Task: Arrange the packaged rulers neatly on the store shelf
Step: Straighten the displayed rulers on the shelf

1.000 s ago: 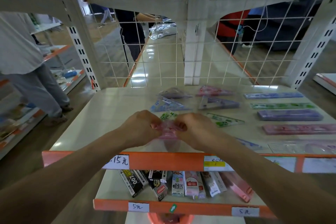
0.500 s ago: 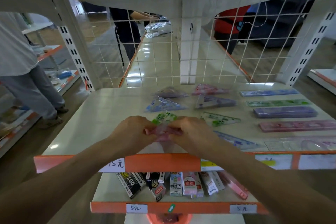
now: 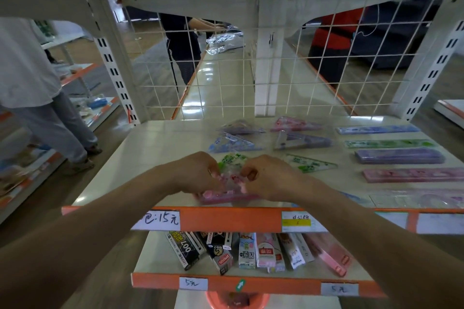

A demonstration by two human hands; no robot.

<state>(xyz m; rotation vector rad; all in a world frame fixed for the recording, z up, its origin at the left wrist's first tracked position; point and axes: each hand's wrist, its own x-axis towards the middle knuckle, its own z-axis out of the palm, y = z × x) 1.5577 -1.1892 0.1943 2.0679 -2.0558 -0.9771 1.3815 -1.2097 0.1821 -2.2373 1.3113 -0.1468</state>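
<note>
On the head feed I saw the left hand and the right hand meeting at lower centre of the frame. Each had its fingers curled and pinched the top of a pink triangular ruler in a clear plastic packet. That packet sat at the front of the cream metal shelf, just behind the orange shelf lip. I could not tell whether it rested flat or was lifted a little.

Just behind the hands lay a green-printed triangle packet. Further back were a blue triangle packet, a purple triangle packet and a pink triangle packet.

At the right of the frame, straight packaged rulers lay in a column, well apart from the hands: a blue straight ruler, a green straight ruler, a purple straight ruler and a pink straight ruler.

A white wire grid closed the back of the shelf. Below the lip, small boxed stationery stood on a lower shelf.
</note>
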